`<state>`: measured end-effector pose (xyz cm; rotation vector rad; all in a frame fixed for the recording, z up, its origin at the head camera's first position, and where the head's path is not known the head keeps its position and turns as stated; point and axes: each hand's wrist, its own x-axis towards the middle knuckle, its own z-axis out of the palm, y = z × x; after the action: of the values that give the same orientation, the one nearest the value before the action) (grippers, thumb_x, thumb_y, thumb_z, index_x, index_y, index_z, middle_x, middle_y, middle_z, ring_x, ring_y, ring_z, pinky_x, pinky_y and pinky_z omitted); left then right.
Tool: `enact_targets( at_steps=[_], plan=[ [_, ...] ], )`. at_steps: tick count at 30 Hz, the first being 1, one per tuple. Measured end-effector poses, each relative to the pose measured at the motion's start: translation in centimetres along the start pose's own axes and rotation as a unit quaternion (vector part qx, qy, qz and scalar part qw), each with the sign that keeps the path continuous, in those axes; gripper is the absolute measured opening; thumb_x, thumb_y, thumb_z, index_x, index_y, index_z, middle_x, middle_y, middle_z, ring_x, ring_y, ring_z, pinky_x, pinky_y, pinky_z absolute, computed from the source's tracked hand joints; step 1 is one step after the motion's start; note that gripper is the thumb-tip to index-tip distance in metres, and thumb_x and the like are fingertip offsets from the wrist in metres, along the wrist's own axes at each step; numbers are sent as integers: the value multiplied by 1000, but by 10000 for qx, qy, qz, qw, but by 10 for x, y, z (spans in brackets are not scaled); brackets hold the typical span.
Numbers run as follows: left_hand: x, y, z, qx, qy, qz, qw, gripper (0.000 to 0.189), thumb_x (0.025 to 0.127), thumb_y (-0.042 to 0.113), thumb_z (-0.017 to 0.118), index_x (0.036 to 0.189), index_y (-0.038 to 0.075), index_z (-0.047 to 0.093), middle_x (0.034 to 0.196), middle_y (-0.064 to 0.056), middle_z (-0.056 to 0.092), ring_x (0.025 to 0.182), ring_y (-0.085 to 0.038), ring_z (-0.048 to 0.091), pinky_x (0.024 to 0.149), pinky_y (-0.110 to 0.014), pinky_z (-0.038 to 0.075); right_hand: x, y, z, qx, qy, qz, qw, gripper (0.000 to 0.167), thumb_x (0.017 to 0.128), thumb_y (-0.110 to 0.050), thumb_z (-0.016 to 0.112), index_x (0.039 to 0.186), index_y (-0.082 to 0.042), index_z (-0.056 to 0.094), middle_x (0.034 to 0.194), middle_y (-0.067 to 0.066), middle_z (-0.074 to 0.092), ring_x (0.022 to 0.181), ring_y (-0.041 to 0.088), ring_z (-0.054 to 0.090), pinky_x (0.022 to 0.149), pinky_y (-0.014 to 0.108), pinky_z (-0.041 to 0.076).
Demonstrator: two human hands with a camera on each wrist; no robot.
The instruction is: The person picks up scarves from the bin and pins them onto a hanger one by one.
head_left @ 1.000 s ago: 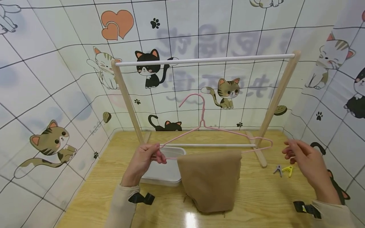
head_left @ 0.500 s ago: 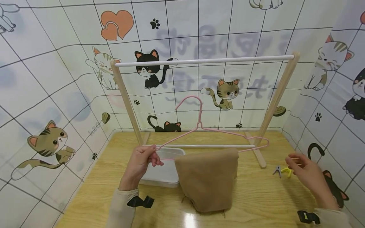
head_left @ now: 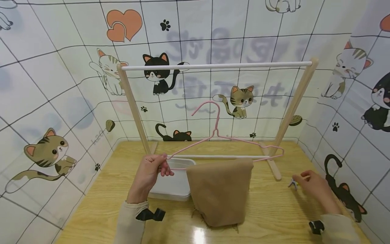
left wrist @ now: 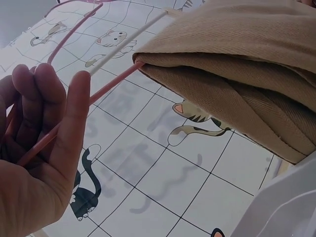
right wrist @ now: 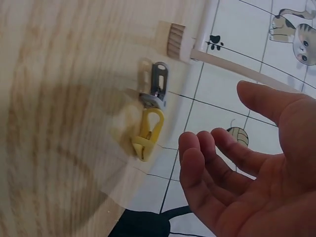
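Observation:
My left hand [head_left: 148,173] grips the left end of a pink clothes hanger [head_left: 239,139], its hook pointing up. Over the hanger's bottom bar hangs a folded brown cloth [head_left: 220,193], whose frayed lower edge is close over the table. In the left wrist view, the bar [left wrist: 116,80] runs from the curled fingers into the cloth's fold. My right hand [head_left: 315,188] is at the right of the table with loosely bent fingers and nothing in them. Near it lie a grey clothespin [right wrist: 159,81] and a yellow clothespin [right wrist: 148,133], the yellow one mostly hidden by the hand in the head view.
Behind the hanger stands a rack with wooden legs [head_left: 294,105] and a white top rail [head_left: 213,66]. A white plastic tub [head_left: 170,186] sits left of the cloth on the wooden table [head_left: 100,203]. Cat-patterned sheeting [head_left: 195,34] encloses the back and sides.
My right hand has moved down and then inward, from beside the hanger's right end to the clothespins. The hanger and cloth have shifted slightly left, still held by my left hand.

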<state>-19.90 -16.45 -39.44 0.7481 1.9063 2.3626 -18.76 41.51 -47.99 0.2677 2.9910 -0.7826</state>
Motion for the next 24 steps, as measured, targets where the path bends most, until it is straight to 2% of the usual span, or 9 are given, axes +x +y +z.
enact_targets(
  at_steps=[6,11,18,24],
  plan=[
    [0,1,0,-9,0,44,10000,47,108,10,49,64,14,66,53,6,60,55,-12,69,67,-34,63,0,-3,10,-77,-194,26,9998,74,103,-56,49,124,16,49,117,40,61,92,44,65,70,49,52],
    [1,2,-1,4,27,62,10000,47,107,9,49,64,14,66,53,6,59,55,-12,69,67,-33,63,1,-3,19,-79,-277,187,9994,74,102,-59,49,118,14,47,117,40,57,88,38,63,67,44,49],
    [0,2,-1,-48,52,49,10000,46,107,9,49,64,15,67,52,6,59,54,-11,68,66,-33,62,4,-3,29,-175,-373,469,9981,73,99,-62,52,107,10,46,96,27,58,79,33,56,62,37,42],
    [1,2,-1,-111,-24,115,9999,46,107,8,49,66,14,68,53,6,60,55,-11,68,68,-33,63,5,-5,31,-252,-415,518,9975,74,98,-62,52,104,11,47,89,23,56,77,32,54,60,36,42]
  ],
)
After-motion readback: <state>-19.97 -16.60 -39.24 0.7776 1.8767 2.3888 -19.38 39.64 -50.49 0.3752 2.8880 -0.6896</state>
